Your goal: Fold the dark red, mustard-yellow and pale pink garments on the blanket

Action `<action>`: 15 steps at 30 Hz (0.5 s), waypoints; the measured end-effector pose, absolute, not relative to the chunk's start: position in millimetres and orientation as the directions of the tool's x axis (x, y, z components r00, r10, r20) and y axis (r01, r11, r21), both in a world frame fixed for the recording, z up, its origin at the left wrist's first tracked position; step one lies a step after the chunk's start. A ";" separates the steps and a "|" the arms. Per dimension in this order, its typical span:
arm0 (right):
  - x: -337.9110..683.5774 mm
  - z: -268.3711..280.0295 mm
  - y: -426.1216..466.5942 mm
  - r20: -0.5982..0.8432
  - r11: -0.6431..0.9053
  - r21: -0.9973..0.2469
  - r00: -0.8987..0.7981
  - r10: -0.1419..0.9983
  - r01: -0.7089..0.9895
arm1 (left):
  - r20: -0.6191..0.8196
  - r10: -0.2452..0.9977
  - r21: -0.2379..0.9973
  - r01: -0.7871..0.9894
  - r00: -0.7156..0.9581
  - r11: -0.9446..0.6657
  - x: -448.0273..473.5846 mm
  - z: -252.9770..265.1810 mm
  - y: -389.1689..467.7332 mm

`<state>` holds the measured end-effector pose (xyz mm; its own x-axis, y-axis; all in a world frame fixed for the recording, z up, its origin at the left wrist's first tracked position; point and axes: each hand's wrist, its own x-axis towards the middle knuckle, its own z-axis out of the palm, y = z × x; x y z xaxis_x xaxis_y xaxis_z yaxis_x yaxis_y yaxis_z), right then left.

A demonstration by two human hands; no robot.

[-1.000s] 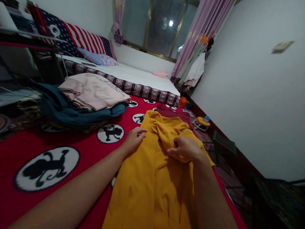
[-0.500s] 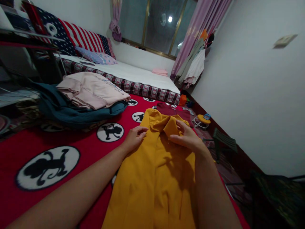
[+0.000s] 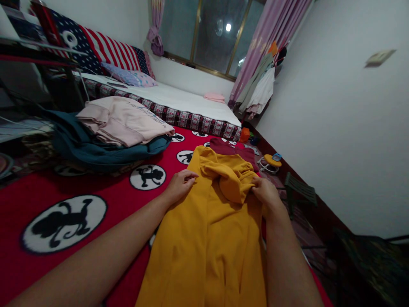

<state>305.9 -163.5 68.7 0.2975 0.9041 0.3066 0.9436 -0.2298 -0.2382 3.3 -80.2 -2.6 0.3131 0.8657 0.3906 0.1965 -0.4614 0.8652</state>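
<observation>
From where I stand, the yellow garment (image 3: 188,256) lies lengthwise on the red blanket (image 3: 19,200), neck end away from the person; one sleeve is folded across the upper part in a loose, bunched roll. The left hand (image 3: 182,184) rests at the garment's left edge, fingers curled; whether it grips any cloth I cannot tell. The right hand (image 3: 266,192) is closed on the bunched cloth at the upper right edge — fingertips pinching the fabric; the right forearm passes beside the garment's right side.

Surroundings: beyond the neck end lies a maroon garment (image 3: 220,147), partly covered by the yellow one; to the left, a pale pink sweatshirt (image 3: 124,121) rests on a teal garment (image 3: 105,152), and this stack takes up the far left part of the blanket, well apart from both hands. Past the far edge stands a bed (image 3: 182,93) with a white top; it bears a stars-and-stripes cushion (image 3: 111,47), a patterned pillow (image 3: 132,78) and a folded pink cloth (image 3: 214,97). Floor items on the right — a yellow-topped stool (image 3: 271,160) and a dark green folding stool (image 3: 300,188) — stand near the blanket's edge; clothes (image 3: 263,91) hang beside the purple curtain (image 3: 257,34).
</observation>
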 end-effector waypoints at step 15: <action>174.9 173.2 -235.7 -0.076 0.211 -0.861 -0.527 0.846 0.462 | 0.218 0.933 0.974 -0.129 0.288 -0.187 1.9 3.2 -83.0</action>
<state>174.9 -235.7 173.2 -0.5272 0.8464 -0.0757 0.4624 0.2110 -0.8612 1.9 -83.0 3.2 0.2877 0.9327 0.2177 -0.1292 -0.1874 0.9738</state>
